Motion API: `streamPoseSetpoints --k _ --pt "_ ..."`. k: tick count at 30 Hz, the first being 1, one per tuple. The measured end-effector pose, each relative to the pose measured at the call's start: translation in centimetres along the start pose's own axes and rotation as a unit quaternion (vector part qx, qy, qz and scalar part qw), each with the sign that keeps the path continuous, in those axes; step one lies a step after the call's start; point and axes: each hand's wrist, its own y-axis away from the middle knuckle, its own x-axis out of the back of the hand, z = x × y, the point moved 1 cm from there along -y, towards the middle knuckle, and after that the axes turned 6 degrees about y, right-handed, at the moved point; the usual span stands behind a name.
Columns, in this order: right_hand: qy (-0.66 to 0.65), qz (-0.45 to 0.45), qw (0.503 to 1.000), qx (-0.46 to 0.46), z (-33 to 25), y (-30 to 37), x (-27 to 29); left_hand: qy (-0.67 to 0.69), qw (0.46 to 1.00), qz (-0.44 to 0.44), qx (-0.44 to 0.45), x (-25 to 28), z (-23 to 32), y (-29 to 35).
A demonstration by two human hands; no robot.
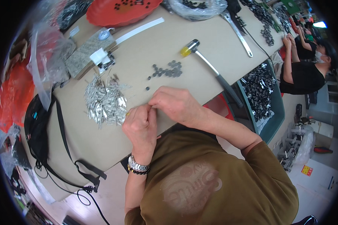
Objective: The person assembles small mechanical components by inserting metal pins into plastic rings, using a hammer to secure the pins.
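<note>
My left hand and my right hand meet fingertip to fingertip on the brown cardboard tabletop. They pinch something very small between them, too tiny to make out. Just left of my left hand lies a pile of small silver metal pieces. A cluster of small dark round parts is scattered beyond my right hand. My left wrist wears a metal watch and a beaded bracelet.
A hammer with a yellow-and-chrome head lies to the right. A red tray, a plastic bag, a wrench and stone blocks sit farther back. A black bag rests at left. A bin of dark parts and another seated person are at right.
</note>
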Motion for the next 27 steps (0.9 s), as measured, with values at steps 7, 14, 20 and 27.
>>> streamPoseSetpoints --k 7,14,20,27 --pt "0.055 -0.029 0.998 0.018 -0.53 0.09 0.00 -0.010 0.999 -0.002 0.034 -0.17 -0.05 0.35" --pt "-0.004 -0.009 1.000 -0.019 -0.30 0.39 -0.36 -0.022 1.000 -0.010 0.014 -0.22 -0.19 0.36" --pt "0.011 -0.017 1.000 -0.009 -0.62 0.52 -0.23 -0.031 0.999 -0.012 0.012 -0.08 0.11 0.24" --pt "0.017 -0.045 0.998 0.029 -0.09 0.17 0.27 -0.014 0.999 -0.012 0.033 -0.17 0.08 0.08"
